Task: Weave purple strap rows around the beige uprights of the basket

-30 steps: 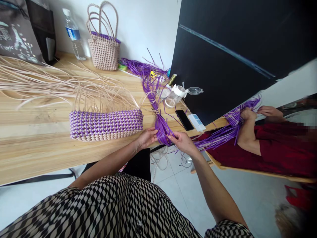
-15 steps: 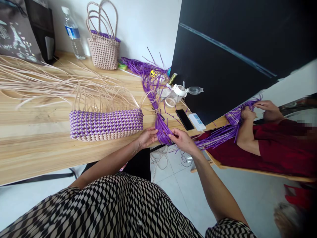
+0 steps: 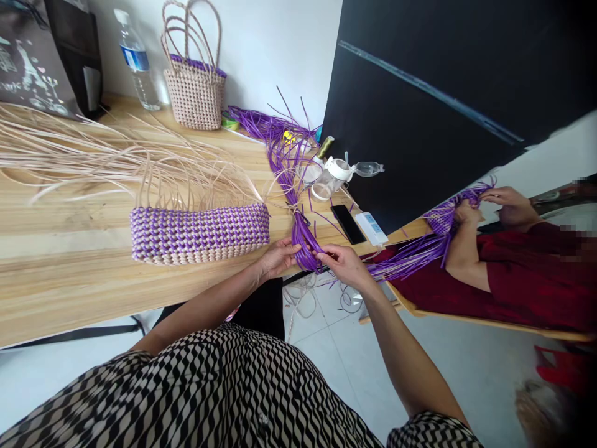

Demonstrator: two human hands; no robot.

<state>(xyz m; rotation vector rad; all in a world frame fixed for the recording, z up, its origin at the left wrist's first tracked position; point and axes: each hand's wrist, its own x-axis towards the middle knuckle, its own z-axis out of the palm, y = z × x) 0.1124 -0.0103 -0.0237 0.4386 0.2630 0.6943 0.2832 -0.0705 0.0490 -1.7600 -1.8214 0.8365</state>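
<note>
A bundle of purple plastic strips [image 3: 304,254] runs over the table's front edge, looped at its near end. My left hand [image 3: 278,257] grips the bundle's left side between thumb and fingers. On the other side, my right hand [image 3: 344,264] pinches strips of the same bundle. Left of my hands lies a half-woven purple and beige basket [image 3: 200,234]. Long beige strips [image 3: 112,152] rise from its far edge and spread across the table to the left.
At the back stand a finished woven bag [image 3: 194,93], a water bottle [image 3: 140,71] and a dark bag [image 3: 41,62]. A clear cup [image 3: 329,180], a thread spool [image 3: 325,147] and a phone [image 3: 347,224] lie right. A co-worker's hands [image 3: 469,213] hold purple weaving beyond the black panel [image 3: 420,93].
The purple strips between my hands have shifted slightly, with a gap opening among them. Both hands stay in nearly the same place on the bundle.
</note>
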